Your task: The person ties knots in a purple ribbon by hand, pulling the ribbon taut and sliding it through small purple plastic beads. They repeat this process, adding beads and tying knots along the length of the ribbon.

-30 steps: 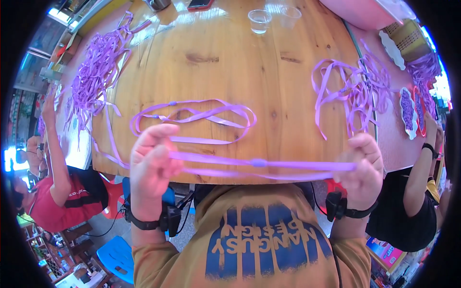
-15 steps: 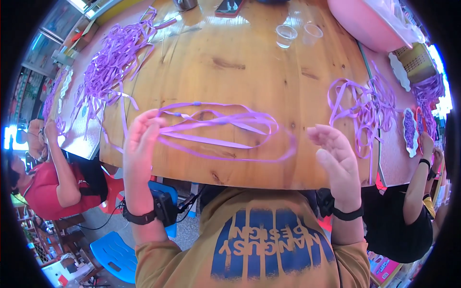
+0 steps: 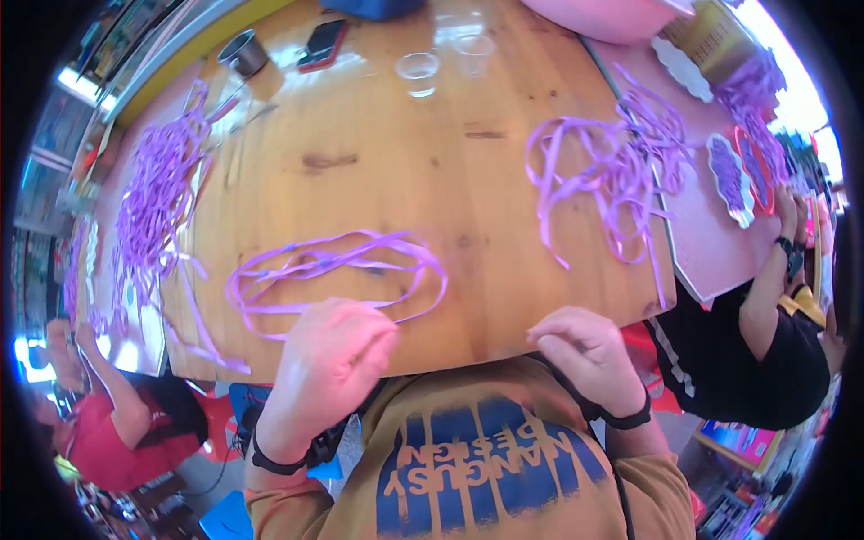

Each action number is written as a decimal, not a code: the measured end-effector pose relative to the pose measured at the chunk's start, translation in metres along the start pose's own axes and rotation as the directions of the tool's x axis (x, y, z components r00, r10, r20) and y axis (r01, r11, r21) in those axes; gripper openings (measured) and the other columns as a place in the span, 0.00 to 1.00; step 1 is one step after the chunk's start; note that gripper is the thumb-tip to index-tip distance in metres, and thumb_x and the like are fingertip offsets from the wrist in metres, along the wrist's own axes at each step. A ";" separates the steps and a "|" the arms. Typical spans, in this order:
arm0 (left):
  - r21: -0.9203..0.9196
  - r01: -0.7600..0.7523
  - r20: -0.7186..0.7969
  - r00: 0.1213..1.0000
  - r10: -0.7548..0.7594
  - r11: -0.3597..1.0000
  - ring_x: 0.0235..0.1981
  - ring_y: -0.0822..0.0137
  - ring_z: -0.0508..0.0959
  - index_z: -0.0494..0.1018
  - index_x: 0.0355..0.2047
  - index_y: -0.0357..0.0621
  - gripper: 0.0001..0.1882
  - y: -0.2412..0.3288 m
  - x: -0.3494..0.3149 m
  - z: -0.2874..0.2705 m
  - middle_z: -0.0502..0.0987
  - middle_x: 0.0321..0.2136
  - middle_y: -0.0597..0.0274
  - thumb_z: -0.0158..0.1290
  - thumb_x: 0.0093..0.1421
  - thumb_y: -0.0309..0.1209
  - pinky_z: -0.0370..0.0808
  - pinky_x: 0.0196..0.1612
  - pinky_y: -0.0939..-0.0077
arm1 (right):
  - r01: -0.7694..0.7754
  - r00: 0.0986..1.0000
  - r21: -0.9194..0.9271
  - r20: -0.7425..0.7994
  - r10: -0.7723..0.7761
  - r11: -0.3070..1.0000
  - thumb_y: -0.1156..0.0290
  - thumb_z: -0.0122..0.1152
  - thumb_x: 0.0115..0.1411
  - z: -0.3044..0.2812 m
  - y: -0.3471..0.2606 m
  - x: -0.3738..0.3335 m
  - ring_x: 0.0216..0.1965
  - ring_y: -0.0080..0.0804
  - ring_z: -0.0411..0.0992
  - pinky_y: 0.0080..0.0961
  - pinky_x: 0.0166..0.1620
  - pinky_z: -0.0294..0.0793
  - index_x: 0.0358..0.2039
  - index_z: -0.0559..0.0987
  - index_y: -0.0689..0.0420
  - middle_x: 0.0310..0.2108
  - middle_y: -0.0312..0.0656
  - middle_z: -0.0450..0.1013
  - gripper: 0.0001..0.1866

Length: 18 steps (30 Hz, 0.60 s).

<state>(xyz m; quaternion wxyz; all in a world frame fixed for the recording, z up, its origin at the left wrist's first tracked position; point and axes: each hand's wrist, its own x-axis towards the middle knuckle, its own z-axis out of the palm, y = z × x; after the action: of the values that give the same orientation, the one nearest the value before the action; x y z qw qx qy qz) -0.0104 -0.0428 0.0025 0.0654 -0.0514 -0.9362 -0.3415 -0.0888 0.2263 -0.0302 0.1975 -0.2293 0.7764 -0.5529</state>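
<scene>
A looped bundle of narrow purple ribbon (image 3: pixel 438 270) lies flat on the wooden table, left of centre. My left hand (image 3: pixel 337 355) hovers at its near side, overlapping its lower edge in the view. The fingers curl inward and no ribbon shows in them. Close to the table's front edge, my right hand (image 3: pixel 585 351) has its fingers bent together toward the thumb, with nothing visible between them. A tangled pile of purple ribbons (image 3: pixel 162 184) covers the table's left side. Another loose tangle (image 3: pixel 576 180) lies at the right.
Toward the back are a metal mug (image 3: pixel 243 56), a phone (image 3: pixel 322 45) and clear plastic cups (image 3: pixel 418 74). A pink basin (image 3: pixel 612 20) sits at the back right, near a scalloped tray (image 3: pixel 727 175) of purple pieces. Co-workers sit left (image 3: pixel 112 441) and right (image 3: pixel 765 369).
The ribbon bundle has left my left hand and lies on the table. Both hands have drawn back toward my body, fingers curling in. The whole view has shifted.
</scene>
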 end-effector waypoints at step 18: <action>0.126 -0.401 0.420 0.850 0.317 0.908 0.21 0.54 0.72 0.71 0.31 0.40 0.07 0.063 0.115 0.094 0.69 0.20 0.56 0.50 0.51 0.25 0.68 0.23 0.65 | 0.165 0.981 0.228 0.063 -0.184 0.959 0.78 0.57 0.52 -0.039 0.036 -0.018 0.34 0.35 0.72 0.26 0.37 0.69 0.32 0.76 0.62 0.31 0.44 0.73 0.06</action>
<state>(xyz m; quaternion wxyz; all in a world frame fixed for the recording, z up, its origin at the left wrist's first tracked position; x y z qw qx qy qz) -0.1228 0.0715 -0.0112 -0.0546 -0.2861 -0.9342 -0.2058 -0.1007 0.2769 -0.0508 0.2047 -0.2963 0.6775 -0.6413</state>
